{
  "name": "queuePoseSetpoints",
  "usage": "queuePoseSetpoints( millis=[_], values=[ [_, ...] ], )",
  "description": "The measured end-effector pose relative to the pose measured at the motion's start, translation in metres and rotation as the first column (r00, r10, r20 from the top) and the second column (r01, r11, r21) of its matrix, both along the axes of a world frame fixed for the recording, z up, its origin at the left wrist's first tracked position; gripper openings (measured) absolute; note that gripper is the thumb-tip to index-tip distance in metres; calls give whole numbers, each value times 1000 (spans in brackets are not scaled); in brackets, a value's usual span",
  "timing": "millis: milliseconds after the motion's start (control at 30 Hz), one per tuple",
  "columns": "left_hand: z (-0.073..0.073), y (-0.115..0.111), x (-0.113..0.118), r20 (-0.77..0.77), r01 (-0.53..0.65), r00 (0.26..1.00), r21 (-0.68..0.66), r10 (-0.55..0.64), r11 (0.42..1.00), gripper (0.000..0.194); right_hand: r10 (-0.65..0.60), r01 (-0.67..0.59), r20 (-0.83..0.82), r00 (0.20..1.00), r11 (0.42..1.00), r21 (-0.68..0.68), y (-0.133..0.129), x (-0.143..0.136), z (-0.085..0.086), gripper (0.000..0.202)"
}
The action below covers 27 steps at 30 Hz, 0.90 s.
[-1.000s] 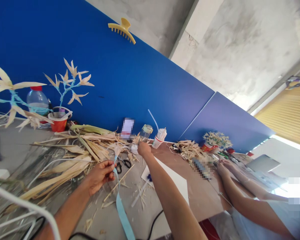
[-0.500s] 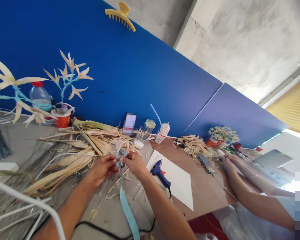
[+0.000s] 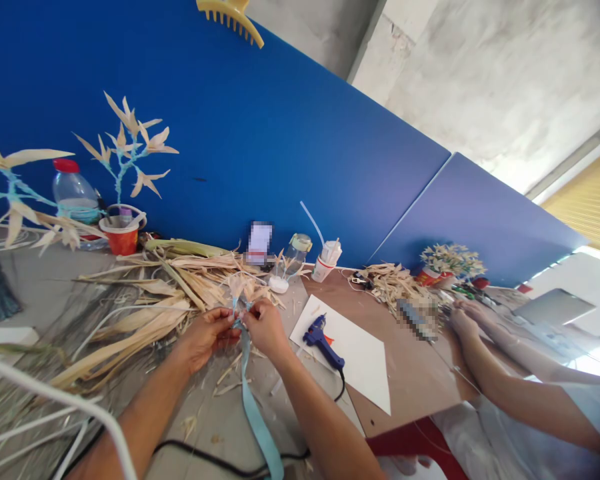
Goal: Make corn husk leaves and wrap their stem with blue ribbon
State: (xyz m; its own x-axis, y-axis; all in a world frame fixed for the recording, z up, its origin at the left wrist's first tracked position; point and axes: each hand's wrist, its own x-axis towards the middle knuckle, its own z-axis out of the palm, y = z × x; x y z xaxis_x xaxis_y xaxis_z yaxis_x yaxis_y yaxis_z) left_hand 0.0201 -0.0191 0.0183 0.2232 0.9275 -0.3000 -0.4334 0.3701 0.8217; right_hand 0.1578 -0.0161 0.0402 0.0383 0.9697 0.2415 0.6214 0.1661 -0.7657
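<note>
Blue ribbon (image 3: 253, 408) trails left of the glue gun (image 3: 325, 341); there, the left hand (image 3: 211, 339) pinches one flower (image 3: 235, 287) by its stem, the right hand (image 3: 264, 328) a second flower (image 3: 253, 292) just beside; paper (image 3: 367, 370) lies under the glue gun, a cup (image 3: 323, 268) stands beyond it.

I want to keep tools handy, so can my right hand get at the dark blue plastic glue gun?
Likely yes: the glue gun lies uncovered on a white rectangular sheet, to the right of your right hand. Nothing appears to block it, though that hand is busy at a pale dried-husk flower.
</note>
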Motion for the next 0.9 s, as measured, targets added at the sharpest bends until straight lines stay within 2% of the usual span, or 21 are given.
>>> queuePoseSetpoints(
  millis=[133,333,600,800,900],
  values=[
    [1,-1,1,-13,-23,1000,2,23,1000,13,-59,59,-14,998,998,10,-3,-6,-5,18],
    [0,1,1,28,-33,999,-8,33,999,14,-118,119,-185,976,993,-5,-5,-5,-10,17],
    [-2,2,1,20,-35,999,-11,36,999,12,-90,91,-264,960,996,-5,-4,1,-10,17],
    [-1,1,1,13,-38,999,-24,38,999,12,-115,135,-368,922,990,28,-5,1,-9,20],
    [-2,2,1,11,-38,999,-27,38,999,12,-81,96,-378,922,995,20,-5,1,-10,17]
  ],
)
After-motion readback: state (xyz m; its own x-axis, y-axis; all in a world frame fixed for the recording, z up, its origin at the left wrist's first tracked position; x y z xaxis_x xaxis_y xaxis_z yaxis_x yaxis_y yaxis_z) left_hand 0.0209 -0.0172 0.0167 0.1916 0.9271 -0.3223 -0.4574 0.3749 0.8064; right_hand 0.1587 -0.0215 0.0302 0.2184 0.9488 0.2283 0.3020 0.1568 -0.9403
